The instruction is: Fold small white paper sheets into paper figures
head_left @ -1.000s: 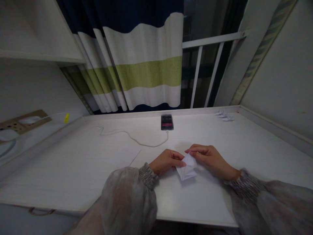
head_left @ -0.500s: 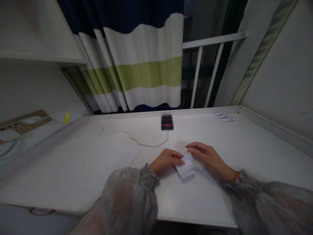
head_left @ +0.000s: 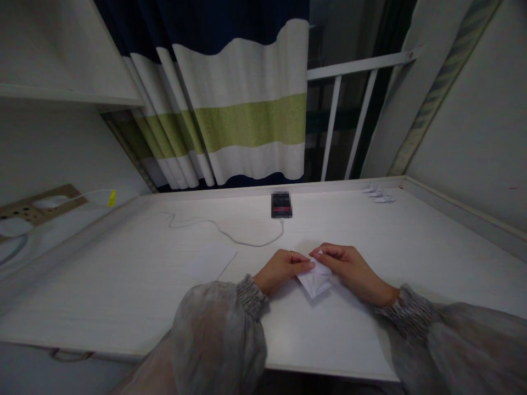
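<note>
A piece of folded white paper (head_left: 315,282), shaped with pointed corners, is held between both hands just above the desk. My left hand (head_left: 285,269) pinches its upper left side, thumb lying across the top. At the upper right edge, my right hand (head_left: 349,270) grips the paper between thumb and fingers. The two sets of fingertips almost meet at its far edge. The fingers beneath the paper are hidden.
On the white desk (head_left: 123,296), a flat sheet of paper (head_left: 212,260) lies left of my hands. A phone (head_left: 281,205) with a white cable (head_left: 247,243) lies farther back. Several small folded paper pieces (head_left: 379,194) stand in the back right corner. A power strip (head_left: 41,204) is at left.
My right fingers have closed on the top of the folded paper, and its far point has been bent down. My left thumb has shifted slightly right and up.
</note>
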Available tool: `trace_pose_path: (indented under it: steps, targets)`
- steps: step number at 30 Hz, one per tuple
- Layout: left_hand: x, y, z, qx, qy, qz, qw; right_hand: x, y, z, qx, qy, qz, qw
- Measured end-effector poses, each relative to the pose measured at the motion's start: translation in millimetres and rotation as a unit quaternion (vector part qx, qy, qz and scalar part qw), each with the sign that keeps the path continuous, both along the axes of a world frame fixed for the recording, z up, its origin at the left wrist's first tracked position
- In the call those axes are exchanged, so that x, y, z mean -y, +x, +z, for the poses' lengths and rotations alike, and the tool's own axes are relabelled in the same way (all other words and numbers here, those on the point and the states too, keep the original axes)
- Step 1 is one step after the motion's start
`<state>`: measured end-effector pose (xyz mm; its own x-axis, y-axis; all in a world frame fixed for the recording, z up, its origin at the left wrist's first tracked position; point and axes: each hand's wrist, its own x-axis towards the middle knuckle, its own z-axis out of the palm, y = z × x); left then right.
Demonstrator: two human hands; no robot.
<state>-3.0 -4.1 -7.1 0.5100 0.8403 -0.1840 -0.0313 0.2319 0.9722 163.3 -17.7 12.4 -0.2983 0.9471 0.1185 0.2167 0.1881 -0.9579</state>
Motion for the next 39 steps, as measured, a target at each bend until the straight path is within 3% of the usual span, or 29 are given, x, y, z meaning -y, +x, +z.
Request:
trace_pose_path:
  steps: [21,30,39]
  targets:
    - [1.1,0.5,4.0,-0.013,0.002,0.032,0.999,2.4,-1.0,1.3,-0.015,-0.022,0.003,1.000]
    - [-0.8,0.3,0.5,-0.013,0.007,0.042,0.999,1.6,-1.3,2.1,0.007,0.017,0.005,1.000]
    - [0.4,0.7,2.2,-0.026,0.024,0.041,0.999,2.3,-2.0,3.4,0.012,0.004,-0.013,1.000]
